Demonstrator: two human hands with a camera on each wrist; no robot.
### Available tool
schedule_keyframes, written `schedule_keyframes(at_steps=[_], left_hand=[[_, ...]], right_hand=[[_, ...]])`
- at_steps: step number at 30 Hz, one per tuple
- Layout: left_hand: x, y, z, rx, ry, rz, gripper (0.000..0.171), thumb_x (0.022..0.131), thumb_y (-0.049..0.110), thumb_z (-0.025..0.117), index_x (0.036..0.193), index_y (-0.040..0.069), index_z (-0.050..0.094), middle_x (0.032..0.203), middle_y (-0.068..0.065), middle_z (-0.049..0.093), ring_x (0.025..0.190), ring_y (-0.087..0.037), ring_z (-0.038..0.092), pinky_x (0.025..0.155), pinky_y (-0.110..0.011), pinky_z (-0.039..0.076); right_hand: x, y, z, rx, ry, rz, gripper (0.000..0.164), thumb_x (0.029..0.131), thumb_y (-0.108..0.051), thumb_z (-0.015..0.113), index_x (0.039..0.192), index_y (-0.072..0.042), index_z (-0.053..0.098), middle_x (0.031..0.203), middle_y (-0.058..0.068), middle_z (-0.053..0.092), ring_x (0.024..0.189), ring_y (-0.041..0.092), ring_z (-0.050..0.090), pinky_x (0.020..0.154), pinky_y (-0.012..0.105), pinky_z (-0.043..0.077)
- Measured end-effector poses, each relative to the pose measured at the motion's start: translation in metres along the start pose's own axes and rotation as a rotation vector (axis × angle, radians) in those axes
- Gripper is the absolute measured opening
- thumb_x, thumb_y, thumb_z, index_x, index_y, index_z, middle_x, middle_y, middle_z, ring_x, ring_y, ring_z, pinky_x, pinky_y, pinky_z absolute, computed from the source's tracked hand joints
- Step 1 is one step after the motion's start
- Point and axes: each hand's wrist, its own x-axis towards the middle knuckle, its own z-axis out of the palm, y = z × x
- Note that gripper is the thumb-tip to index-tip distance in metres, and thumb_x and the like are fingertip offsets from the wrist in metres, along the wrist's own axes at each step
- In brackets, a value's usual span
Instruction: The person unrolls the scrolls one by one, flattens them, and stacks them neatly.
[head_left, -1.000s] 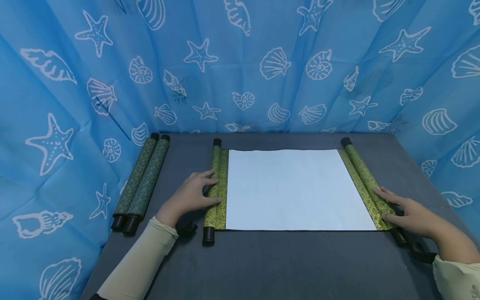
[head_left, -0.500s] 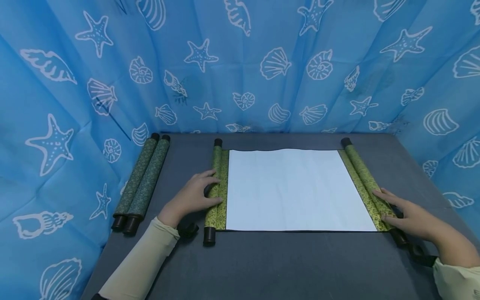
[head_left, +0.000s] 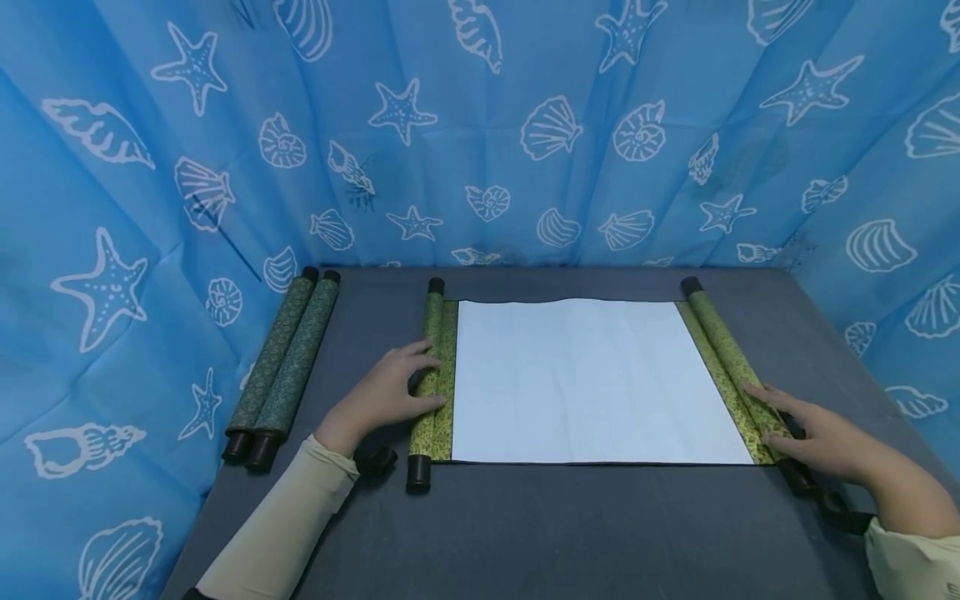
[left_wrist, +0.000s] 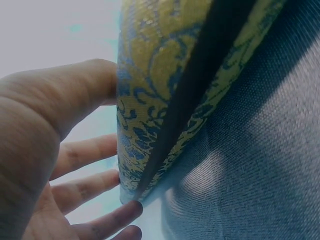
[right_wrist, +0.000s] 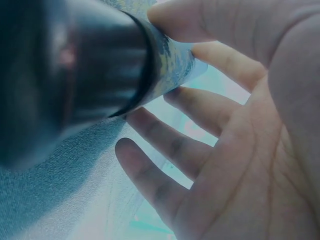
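Note:
A hanging scroll lies part unrolled on the dark table, its white paper between two rolled ends covered in yellow-green patterned fabric. My left hand touches the left roll with thumb and fingers spread apart and reaching over it. In the left wrist view, the thumb presses against the patterned fabric. On the other side, my right hand rests its fingertips and thumb on the right roll, near its black end knob. The paper's far edge bulges up slightly in the middle.
Two rolled dark-green scrolls with black knobs lie side by side at the table's left edge. A blue curtain printed with shells and starfish hangs behind and along both sides of the grey table.
The white paper has gained slight ripples, and its far edge now arches a little. My right hand has shifted very slightly left; my left hand has barely moved.

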Motion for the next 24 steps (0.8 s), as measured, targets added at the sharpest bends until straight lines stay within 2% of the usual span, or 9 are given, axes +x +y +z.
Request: schedule_keyframes(at_steps=[8,15,24], left_hand=[[0.001,0.001,0.0,0.007,0.0,0.003,0.059,0.094,0.038,0.082,0.145,0.012,0.066,0.171,-0.015,0.037,0.157,-0.047,0.032,0.123,-0.07,0.031],[0.0,0.005,-0.001,-0.011,-0.002,0.011,0.056,0.096,0.037,0.081,0.144,0.012,0.066,0.169,-0.014,0.042,0.156,-0.045,0.035,0.122,-0.067,0.035],[-0.003,0.009,-0.003,-0.039,-0.013,0.027,0.053,0.1,0.039,0.076,0.144,0.011,0.066,0.165,-0.015,0.047,0.154,-0.044,0.038,0.121,-0.066,0.037]], right_hand=[[-0.001,-0.002,0.001,0.01,0.002,-0.012,0.08,0.106,-0.016,0.065,0.17,-0.005,0.019,0.16,0.052,0.017,0.134,0.078,0.029,0.09,0.082,0.041],[0.002,-0.006,0.0,0.006,0.022,-0.007,0.071,0.107,-0.021,0.065,0.161,0.01,0.031,0.161,0.052,0.013,0.136,0.078,0.025,0.093,0.085,0.036],[0.01,-0.019,-0.004,-0.035,0.094,-0.016,0.06,0.107,-0.023,0.065,0.154,0.009,0.045,0.16,0.047,0.027,0.136,0.073,0.034,0.095,0.082,0.039]])
